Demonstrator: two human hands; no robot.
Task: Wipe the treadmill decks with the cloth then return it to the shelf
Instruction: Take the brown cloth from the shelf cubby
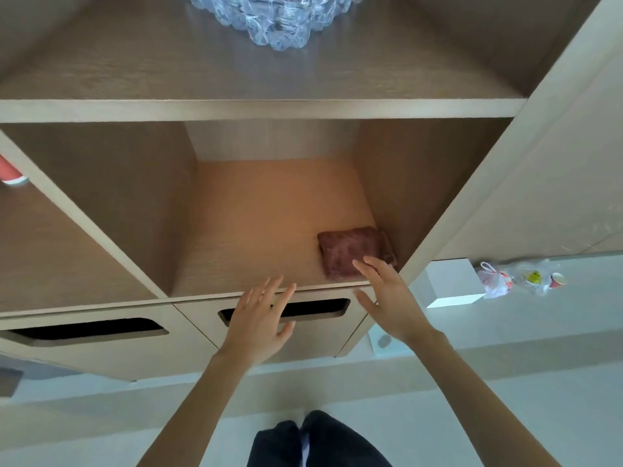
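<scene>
Folded maroon cloth (352,252) lies in shelf (253,230) middle cubby, near right corner. Right hand (387,298) spread, fingertips at cloth's near edge. Left hand (261,318) spread, empty. Likely fetch or return step; cannot tell which. If fetching, next move needs grip on near edge.

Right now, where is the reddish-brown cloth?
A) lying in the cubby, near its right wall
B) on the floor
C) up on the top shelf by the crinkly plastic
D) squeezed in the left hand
A: the folded cloth lies on the cubby floor close to the right wall. Both hands are open: the right hand has straight fingers at the cloth's front edge, and the left hand holds nothing.
</scene>
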